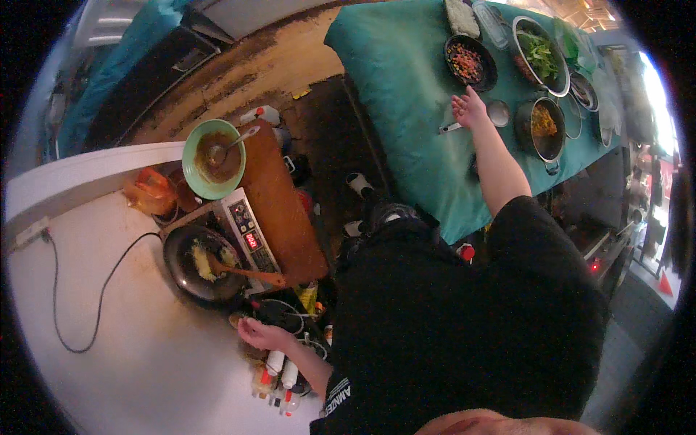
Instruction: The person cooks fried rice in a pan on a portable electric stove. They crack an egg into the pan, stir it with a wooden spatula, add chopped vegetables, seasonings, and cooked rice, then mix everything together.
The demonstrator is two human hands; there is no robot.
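My left hand (262,334) is beside the near edge of a dark wok (179,261), its fingers curled near a small brown piece; whether it grips this cannot be told. Yellowish food (204,263) and a wooden spatula (253,274) are in the wok, on an induction cooker (251,239) with a lit display. My right hand (469,109), fingers apart and apparently holding nothing, reaches over the green-covered table (402,109). Its fingertips are close to a black pan (489,76) of diced pink and yellow food. A round metal utensil (497,113) lies by the wrist, its handle (450,128) showing beyond the hand.
A green bowl (191,163) of brown sauce with a spoon stands beyond the cooker. Bottles (275,361) crowd below my left hand. A pot (524,130) of yellow food, a metal bowl (565,81) of leafy greens and a white tray (462,19) occupy the table. A power cord (100,304) crosses the white surface.
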